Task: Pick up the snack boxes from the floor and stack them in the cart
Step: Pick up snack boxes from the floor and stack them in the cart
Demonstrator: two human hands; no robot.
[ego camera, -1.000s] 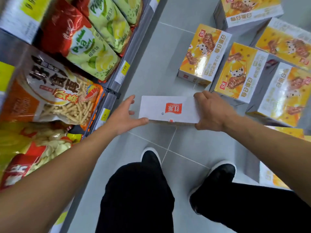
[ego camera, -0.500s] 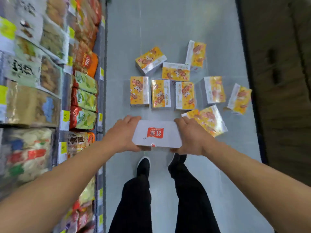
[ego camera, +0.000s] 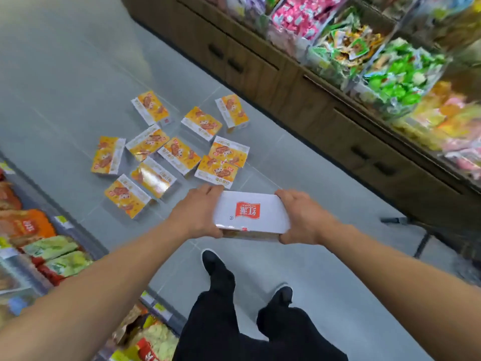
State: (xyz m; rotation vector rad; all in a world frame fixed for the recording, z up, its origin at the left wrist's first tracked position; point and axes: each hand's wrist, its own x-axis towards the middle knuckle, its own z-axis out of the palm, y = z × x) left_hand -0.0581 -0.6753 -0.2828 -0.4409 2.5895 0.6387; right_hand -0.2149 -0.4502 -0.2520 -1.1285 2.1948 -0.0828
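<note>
I see the white snack box [ego camera: 252, 212] held level above the floor [ego camera: 78, 74], long axis left-to-right, red logo face up. Left hand [ego camera: 197, 214] and right hand [ego camera: 303, 217] clasp its short ends, fingers curled tight.

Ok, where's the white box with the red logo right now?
In the head view, centre: the white box is held off the floor between the left hand and right hand, just below the scattered yellow boxes.

A white box [ego camera: 251, 211] with a red logo is held level above the floor [ego camera: 65, 74]. Ten orange boxes [ego camera: 179, 155] lie scattered flat on the floor beyond it.
</note>
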